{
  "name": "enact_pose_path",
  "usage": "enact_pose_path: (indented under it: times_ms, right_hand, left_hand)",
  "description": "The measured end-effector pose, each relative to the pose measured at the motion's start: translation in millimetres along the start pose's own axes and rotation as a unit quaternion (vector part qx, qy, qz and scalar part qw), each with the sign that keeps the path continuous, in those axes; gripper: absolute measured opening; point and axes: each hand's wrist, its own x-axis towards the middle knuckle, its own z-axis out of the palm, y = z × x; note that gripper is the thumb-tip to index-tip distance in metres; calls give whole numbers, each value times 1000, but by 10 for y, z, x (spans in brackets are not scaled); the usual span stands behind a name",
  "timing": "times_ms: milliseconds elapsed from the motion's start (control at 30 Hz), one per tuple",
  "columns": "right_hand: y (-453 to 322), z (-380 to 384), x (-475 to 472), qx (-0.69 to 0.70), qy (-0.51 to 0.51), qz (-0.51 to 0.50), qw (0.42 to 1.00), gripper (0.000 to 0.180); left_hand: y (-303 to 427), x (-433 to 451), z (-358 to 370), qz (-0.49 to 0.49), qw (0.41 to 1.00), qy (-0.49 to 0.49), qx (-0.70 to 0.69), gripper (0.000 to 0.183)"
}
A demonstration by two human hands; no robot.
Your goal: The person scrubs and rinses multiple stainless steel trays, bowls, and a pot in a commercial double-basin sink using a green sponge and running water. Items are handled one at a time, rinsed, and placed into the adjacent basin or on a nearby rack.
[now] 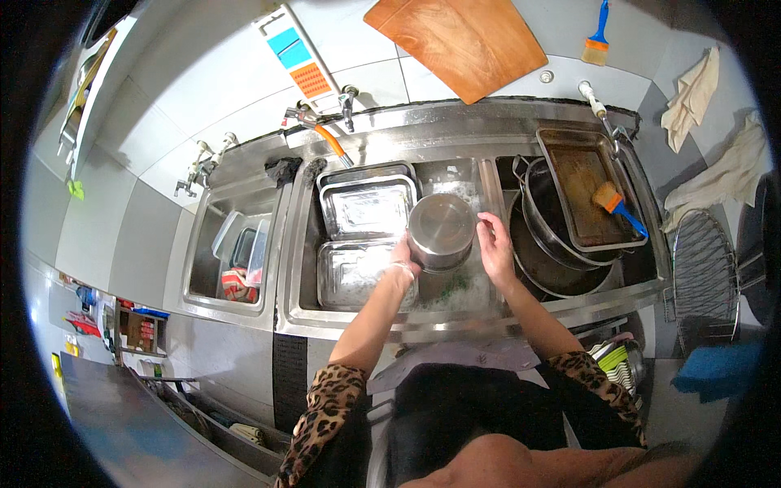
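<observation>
My left hand (pixel 404 255) grips the left side of a round stainless steel pot (pixel 442 224), whose flat base faces up towards me. Just off the pot's right side is my right hand (pixel 495 250), with its fingers bent and holding nothing; whether a fingertip touches the wall I cannot tell. The pot is over the middle sink basin (pixel 488 280), where suds and green scraps show. Left of it in the same basin are rectangular metal trays, one farther back (pixel 366 207) and one nearer me (pixel 348 274), partly hidden by my left forearm.
The right basin holds large pans (pixel 537 201) under a stained baking tray (pixel 567 177) with a blue-handled brush (pixel 619 210). Plastic containers (pixel 227 235) and a striped cloth (pixel 238 285) lie in the left basin. Behind are an orange-tipped hose (pixel 329 141) and a wooden board (pixel 454 43).
</observation>
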Motion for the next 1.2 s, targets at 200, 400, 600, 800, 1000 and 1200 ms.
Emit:
enact_pose_path:
  times_ms: [200,400,600,800,1000,1200]
  right_hand:
    - [-329,116,-73,93,-74,112,986,51]
    - [-94,316,96,71,-62,124,988,69]
    - [-347,303,-278,-24,-76,-6,997,50]
    - [-592,1037,-511,136,-126,9,983,51]
    - [-287,1930,-598,104,-65,108,987,33]
    - [-113,2812,-932,-148,-108,47,982,22]
  left_hand:
    - [-41,-799,624,-11,999,-22,-26,51]
    - [-181,-209,164,121,989,68,43,42]
    - [-48,-966,186,74,990,-24,117,40]
    - [1243,-1631,-83,178,979,-1,99,56]
    - [4070,-1555,-1917,435,889,141,-18,42]
    - [5423,-808,-3729,368,867,318,-107,50]
